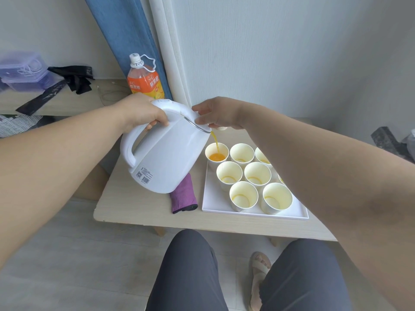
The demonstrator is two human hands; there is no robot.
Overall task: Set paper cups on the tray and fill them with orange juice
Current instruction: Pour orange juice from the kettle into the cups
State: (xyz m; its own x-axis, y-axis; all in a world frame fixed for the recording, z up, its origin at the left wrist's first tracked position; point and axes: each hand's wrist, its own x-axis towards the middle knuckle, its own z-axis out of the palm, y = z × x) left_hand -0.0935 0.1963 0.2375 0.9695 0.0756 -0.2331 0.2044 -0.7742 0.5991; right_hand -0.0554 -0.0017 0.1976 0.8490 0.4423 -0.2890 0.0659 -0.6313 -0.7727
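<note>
Pale wooden table (139,207) bears white tray (215,198) beside blue curtain (125,30).

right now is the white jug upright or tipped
Tipped. The left hand holds the jug leaning toward the tray, and juice streams from its spout into the far left cup.

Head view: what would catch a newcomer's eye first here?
A big white jug, tilted above the table with the left hand gripping its handle and the right hand holding its lid, pours a thin stream of orange juice into the back-left cup. That cup stands among other cups on a white tray. A juice bottle stands behind the jug, and a purple cloth lies left of the tray.
</note>
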